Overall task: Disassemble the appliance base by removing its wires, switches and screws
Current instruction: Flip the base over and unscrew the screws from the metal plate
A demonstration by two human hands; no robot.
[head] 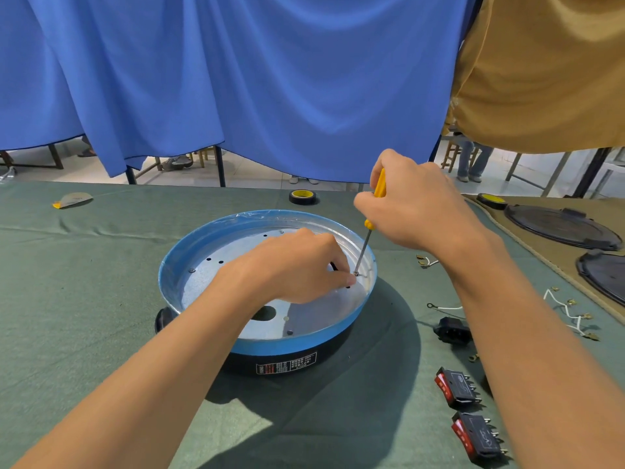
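My right hand [416, 204] grips the yellow-handled screwdriver [364, 248]. Its tilted steel shaft reaches down to a small silver screw [355, 273] by the right inner wall of the round blue-rimmed appliance base [257, 216]. My left hand [297, 269] reaches inside the base, fingertips pinching that screw. The base sits on the green cloth table [84, 299]. Two red-and-black rocker switches [456, 387] and loose white wires [568, 313] lie to its right.

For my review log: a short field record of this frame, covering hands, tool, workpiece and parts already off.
left hand: fingertips pinch the screw inside the base
right hand: grips yellow screwdriver, tip on the screw
workpiece: blue-rimmed appliance base on green cloth
parts lying to the right: two red switches, black socket, white wires
behind base: tape roll
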